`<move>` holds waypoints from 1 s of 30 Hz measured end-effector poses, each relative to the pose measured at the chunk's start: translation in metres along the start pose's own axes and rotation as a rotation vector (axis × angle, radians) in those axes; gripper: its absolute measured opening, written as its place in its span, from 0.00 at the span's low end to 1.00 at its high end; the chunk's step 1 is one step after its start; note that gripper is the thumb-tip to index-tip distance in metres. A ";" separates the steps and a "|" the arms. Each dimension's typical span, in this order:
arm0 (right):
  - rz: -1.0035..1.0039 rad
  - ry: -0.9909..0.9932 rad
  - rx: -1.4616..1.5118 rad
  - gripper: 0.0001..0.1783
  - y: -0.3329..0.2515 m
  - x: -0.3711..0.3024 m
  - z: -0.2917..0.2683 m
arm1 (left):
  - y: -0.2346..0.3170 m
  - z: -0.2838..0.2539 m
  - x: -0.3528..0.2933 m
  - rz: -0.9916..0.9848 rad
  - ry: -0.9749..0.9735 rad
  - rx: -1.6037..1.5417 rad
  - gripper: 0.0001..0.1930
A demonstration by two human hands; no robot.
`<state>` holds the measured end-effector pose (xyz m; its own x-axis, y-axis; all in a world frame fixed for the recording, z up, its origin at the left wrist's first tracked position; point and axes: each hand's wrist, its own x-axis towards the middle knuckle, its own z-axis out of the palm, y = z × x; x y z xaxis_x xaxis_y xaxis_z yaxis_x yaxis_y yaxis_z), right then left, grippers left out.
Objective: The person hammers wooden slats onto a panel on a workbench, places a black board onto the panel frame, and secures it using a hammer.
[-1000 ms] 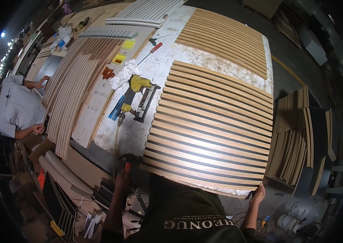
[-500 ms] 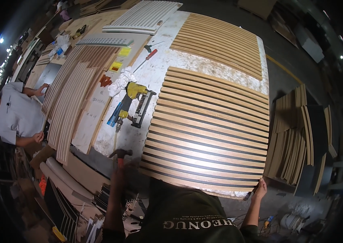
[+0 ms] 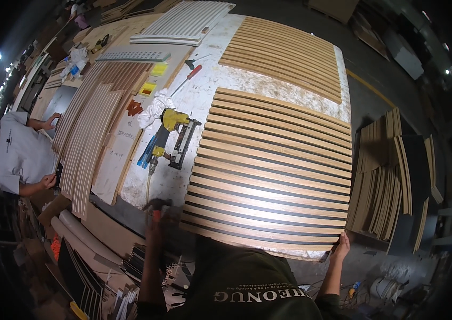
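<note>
A slatted wood panel [image 3: 274,170] with pale wooden strips and dark grooves lies on the white-topped workbench [image 3: 148,184] in front of me. At its near right corner, my right hand [image 3: 342,246] grips the edge. My left hand [image 3: 154,229], dim in shadow, is closed round a hammer [image 3: 156,215] with a red handle, upright off the panel's near left corner and apart from it. A yellow and black nail gun [image 3: 171,133] lies on the bench, left of the panel. Beyond sits a second slatted panel [image 3: 284,56].
A red screwdriver [image 3: 191,74] and a crumpled white cloth [image 3: 155,108] lie near the nail gun. Left, a co-worker [image 3: 20,149] handles long slatted strips [image 3: 90,133]. Boards [image 3: 378,186] lean in a stack to the right. A white bucket [image 3: 385,289] stands on the floor.
The hammer has dropped slightly, and its head looks darker and blurred. My right hand keeps its place at the panel's corner. The whole view has shifted a little.
</note>
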<state>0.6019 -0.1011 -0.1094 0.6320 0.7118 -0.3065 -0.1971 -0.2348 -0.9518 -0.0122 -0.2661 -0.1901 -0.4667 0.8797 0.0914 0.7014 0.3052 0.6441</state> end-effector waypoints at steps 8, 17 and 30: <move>0.003 -0.016 -0.198 0.12 -0.004 0.010 -0.015 | 0.101 -0.036 0.036 -0.629 -0.352 -0.335 0.17; -0.076 -0.037 -0.273 0.13 -0.004 0.026 -0.004 | 0.087 -0.025 0.055 -0.467 -0.257 -0.284 0.15; -0.104 -0.028 -0.182 0.13 -0.001 0.033 -0.022 | 0.014 0.007 0.045 0.065 -0.146 0.136 0.08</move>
<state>0.6393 -0.0915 -0.1182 0.6206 0.7558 -0.2088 0.0088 -0.2730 -0.9620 -0.0196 -0.2194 -0.1822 -0.3426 0.9394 0.0121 0.7980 0.2842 0.5314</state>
